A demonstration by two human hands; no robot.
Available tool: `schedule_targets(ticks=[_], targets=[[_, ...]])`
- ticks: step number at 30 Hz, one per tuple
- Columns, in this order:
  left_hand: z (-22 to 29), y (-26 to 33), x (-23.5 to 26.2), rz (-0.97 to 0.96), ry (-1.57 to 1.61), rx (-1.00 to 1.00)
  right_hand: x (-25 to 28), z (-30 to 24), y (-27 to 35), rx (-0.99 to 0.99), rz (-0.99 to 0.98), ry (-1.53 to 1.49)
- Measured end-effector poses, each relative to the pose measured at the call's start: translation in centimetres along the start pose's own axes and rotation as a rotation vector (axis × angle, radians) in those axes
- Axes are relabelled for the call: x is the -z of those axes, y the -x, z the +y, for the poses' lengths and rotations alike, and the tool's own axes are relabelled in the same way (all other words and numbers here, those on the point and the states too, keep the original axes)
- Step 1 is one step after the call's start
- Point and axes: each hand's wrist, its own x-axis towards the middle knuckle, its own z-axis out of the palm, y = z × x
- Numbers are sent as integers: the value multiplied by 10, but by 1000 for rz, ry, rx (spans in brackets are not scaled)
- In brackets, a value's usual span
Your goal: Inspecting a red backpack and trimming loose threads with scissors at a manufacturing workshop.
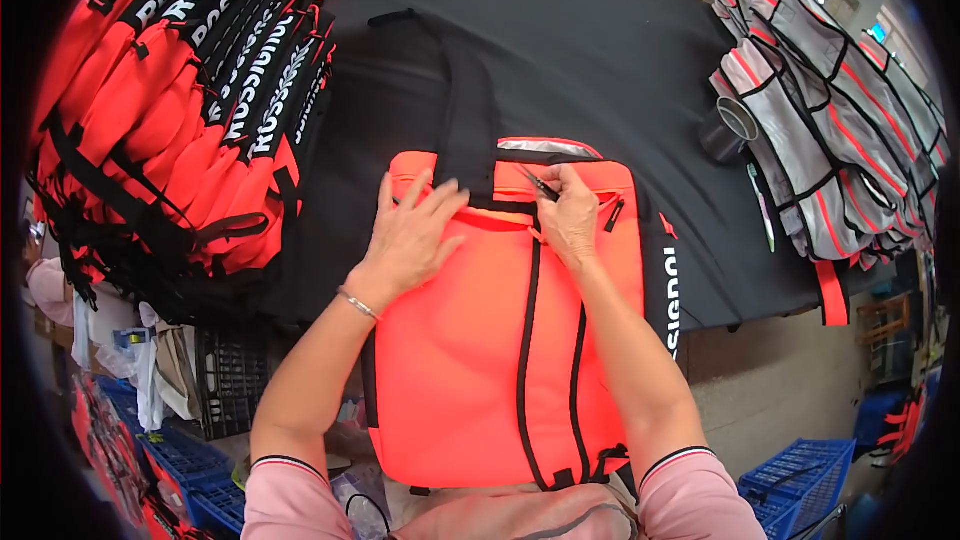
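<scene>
A bright coral-red backpack [455, 360] with black trim lies in front of me, its lower end overhanging the table edge towards my body. A wide black strap [467, 110] runs from its top end across the table. My left hand [413, 232] rests over the upper left of the bag beside the strap base, fingers spread and slightly blurred. Near the top right of the bag, my right hand [570, 215] is closed around small dark thread snips [541, 186], whose metal points aim at the strap's sewn end. A silvery lining shows at the top opening.
A black-covered table [600, 50] spreads ahead. Stacked red-and-black bags [170, 140] rise at the left; grey pieces with red stripes [830, 120] pile at the right. Beside those stand a metal cup [728, 130] and a toothbrush-like stick [762, 208]. Blue crates [797, 485] sit below.
</scene>
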Motion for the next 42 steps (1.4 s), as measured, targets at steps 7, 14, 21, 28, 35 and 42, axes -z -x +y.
schedule_targets(ticks=[7,14,21,28,35,42], targets=[[-10,19,-16,-45,273,-19,-1,15,-19,-115,116,-355],[-8,19,-24,30,247,4,5,-10,-41,-168,-229,-60],[-9,25,-29,117,253,-1,-53,-35,-78,-140,-229,80],[-8,27,-26,244,298,-58,-68,-36,-89,-437,-224,-384],[-8,29,-32,237,221,2,-52,-47,-79,-613,-366,-623],[-7,19,-33,324,226,335,-45,-34,-71,-556,-399,-745]])
